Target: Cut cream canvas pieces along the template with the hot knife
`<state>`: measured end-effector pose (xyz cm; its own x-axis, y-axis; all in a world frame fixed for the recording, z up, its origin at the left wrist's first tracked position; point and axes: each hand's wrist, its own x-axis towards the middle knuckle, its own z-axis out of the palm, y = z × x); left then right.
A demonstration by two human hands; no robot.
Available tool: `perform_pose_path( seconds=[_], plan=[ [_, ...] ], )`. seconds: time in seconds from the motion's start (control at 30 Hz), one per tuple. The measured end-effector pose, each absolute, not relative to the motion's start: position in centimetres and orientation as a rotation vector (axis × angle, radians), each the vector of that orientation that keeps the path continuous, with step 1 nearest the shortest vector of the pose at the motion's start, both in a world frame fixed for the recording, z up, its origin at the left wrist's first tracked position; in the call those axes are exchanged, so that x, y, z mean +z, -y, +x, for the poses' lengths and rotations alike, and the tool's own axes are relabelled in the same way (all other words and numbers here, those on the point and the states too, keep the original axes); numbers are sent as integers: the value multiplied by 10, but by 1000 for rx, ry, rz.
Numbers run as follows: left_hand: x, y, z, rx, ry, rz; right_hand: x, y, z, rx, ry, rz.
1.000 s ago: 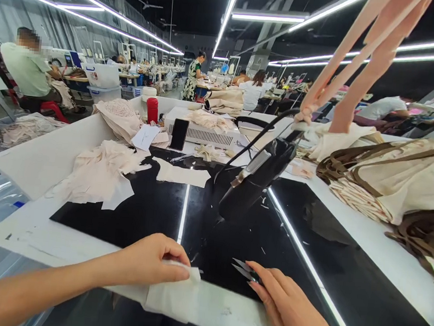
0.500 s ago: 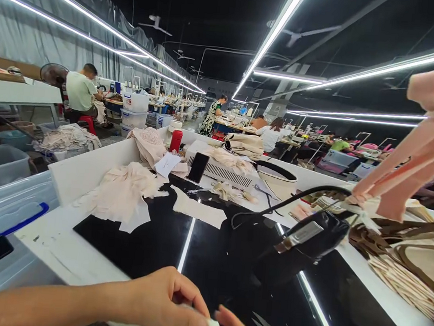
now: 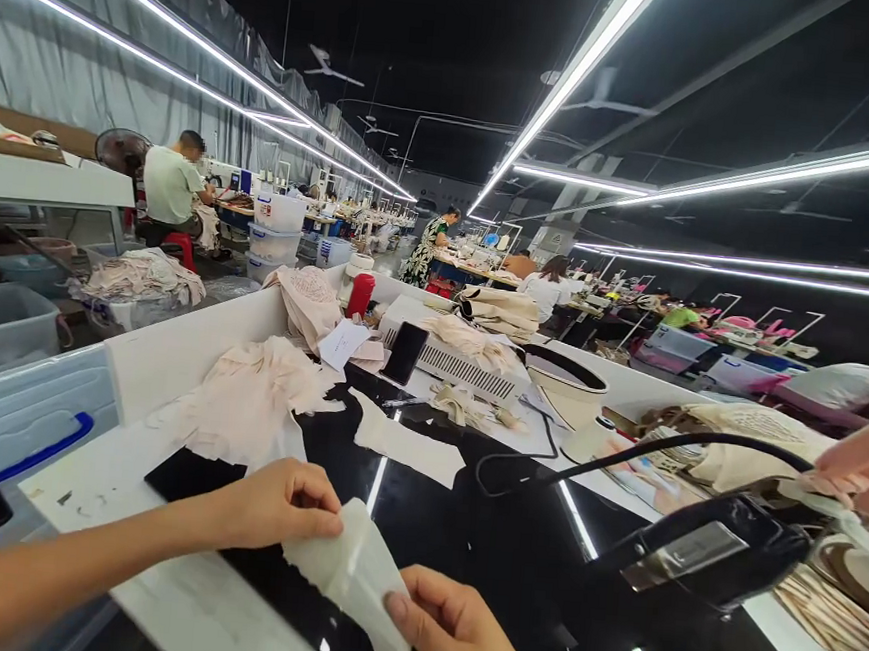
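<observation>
A curved, cream cut fabric piece (image 3: 367, 561) with a smooth, pale face is stretched between my hands above the black work surface (image 3: 513, 562). My left hand (image 3: 277, 504) pinches its upper left edge between thumb and fingers. Lower down, my right hand (image 3: 460, 623) grips the right edge, thumb on top. The piece's bottom end runs out of view. Beyond my hands lies a similar cream cut piece (image 3: 410, 439), flat on the black surface. A heap of thin beige fabric pieces (image 3: 248, 401) sits to the left of it.
On the right hangs a black device (image 3: 721, 559) with a cable and pink cloth tied to it. A phone (image 3: 405, 353) leans against a white vented box (image 3: 469, 363). Stacked cream pieces (image 3: 837, 618) lie far right. A clear bin (image 3: 28, 414) stands left. Co-workers sit and stand beyond.
Both hands have risen into view with the cream piece. My right hand, formerly with fingers extended, now grips it. The black device and pink cloth have shifted right and lower in view. The scissors have left view.
</observation>
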<state>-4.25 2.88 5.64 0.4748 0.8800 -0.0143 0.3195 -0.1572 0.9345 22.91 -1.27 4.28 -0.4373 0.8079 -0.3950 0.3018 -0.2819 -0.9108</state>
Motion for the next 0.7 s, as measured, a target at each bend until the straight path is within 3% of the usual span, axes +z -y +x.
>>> perform_pose_path(
  seconds=[0.13,0.5,0.7],
  plan=[
    [69,-69,-50,786,-1104,1804,56,-19,232,1617,1577,-1544],
    [74,-178,-13,1000,-1115,1908,60,-111,248,573,1557,-1397],
    [47,-179,-12,845,-1086,2018,37,-107,251,561,1749,-1358]
  ],
)
